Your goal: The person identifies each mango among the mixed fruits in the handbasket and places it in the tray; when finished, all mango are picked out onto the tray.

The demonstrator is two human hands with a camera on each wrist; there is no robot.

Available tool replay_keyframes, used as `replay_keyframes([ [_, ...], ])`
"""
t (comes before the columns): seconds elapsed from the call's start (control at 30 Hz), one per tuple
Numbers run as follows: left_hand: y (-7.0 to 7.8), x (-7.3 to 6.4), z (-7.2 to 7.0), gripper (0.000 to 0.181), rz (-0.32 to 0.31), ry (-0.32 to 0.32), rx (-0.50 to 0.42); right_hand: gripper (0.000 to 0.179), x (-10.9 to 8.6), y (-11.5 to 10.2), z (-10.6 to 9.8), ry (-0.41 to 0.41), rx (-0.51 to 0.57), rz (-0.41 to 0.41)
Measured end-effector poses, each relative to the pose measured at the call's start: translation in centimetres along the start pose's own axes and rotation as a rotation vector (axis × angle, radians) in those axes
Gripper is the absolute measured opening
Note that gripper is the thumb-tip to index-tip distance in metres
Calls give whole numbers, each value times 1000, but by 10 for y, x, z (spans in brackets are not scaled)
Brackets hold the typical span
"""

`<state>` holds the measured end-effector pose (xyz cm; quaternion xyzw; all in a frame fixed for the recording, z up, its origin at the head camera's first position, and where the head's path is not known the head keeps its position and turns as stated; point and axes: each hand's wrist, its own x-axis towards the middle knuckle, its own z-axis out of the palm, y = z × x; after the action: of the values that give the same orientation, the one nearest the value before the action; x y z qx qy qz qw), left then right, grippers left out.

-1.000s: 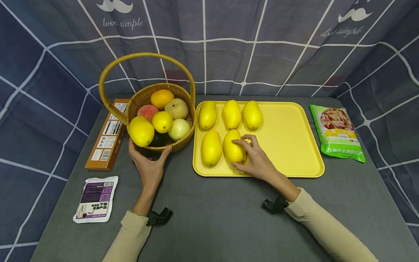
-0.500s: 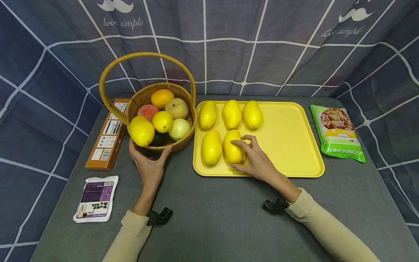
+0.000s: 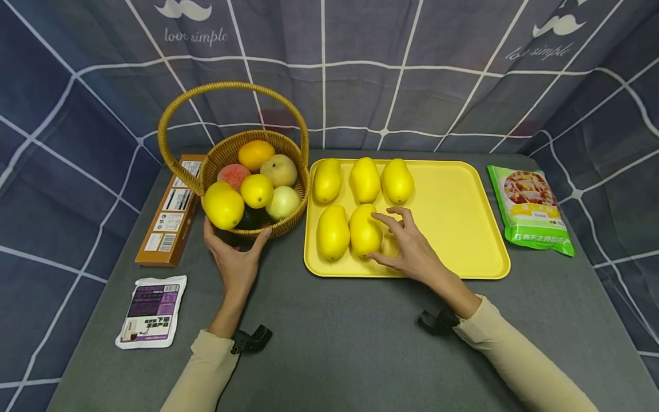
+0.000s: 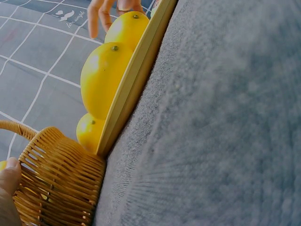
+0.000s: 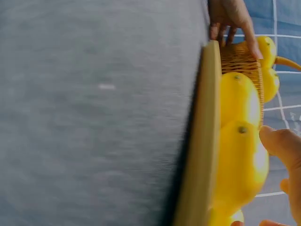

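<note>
Holding the near side of a wicker basket (image 3: 284, 229): one left hand (image 3: 234, 260), thumb on the rim at the right and fingers curled about the near wall, clamped on the basket; at the right, one right hand (image 3: 414, 252), thumb and forefinger apart at the right side of a plump yellow fruit (image 3: 364, 232), not closed round it; whether a fingertip touches it, cannot tell. Location of that fruit: the tray (image 3: 448, 223), yellow and shallow, near row, just right of a second yellow fruit (image 3: 333, 232); far row of the tray, three more of like kind, (image 3: 326, 180) the left yellow fruit, (image 3: 365, 180) the middle yellow fruit and (image 3: 397, 180) the right yellow fruit. Contents of the basket: one large yellow fruit (image 3: 223, 206), near left; one small yellow fruit (image 3: 257, 190), middle; one orange fruit (image 3: 255, 154), far; one red fruit (image 3: 234, 175), left; one tan fruit (image 3: 278, 170), right; one pale green fruit (image 3: 283, 203), near right; one dark fruit (image 3: 250, 218), near, partly hidden. Also listed: a tall arched handle (image 3: 216, 87) on the basket; a brown box (image 3: 172, 220), just left of it; a purple and white packet (image 3: 151, 312), nearer, at the left; a green packet (image 3: 532, 212), right of the tray; a grey table (image 3: 334, 337) beneath all; a checked curtain (image 3: 355, 97) along the far side.
</note>
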<state>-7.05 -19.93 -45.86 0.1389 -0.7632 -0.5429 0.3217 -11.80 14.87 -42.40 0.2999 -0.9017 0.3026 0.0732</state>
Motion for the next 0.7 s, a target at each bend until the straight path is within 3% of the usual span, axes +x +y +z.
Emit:
replay_keyframes([
  [0.43, 0, -1, 0, 111, 11, 3, 11, 74, 25, -19, -11, 27, 12, -45],
  [0.7, 0, 1, 0, 112, 12, 2, 16, 65, 57, -39, -9, -24, 143, -78],
])
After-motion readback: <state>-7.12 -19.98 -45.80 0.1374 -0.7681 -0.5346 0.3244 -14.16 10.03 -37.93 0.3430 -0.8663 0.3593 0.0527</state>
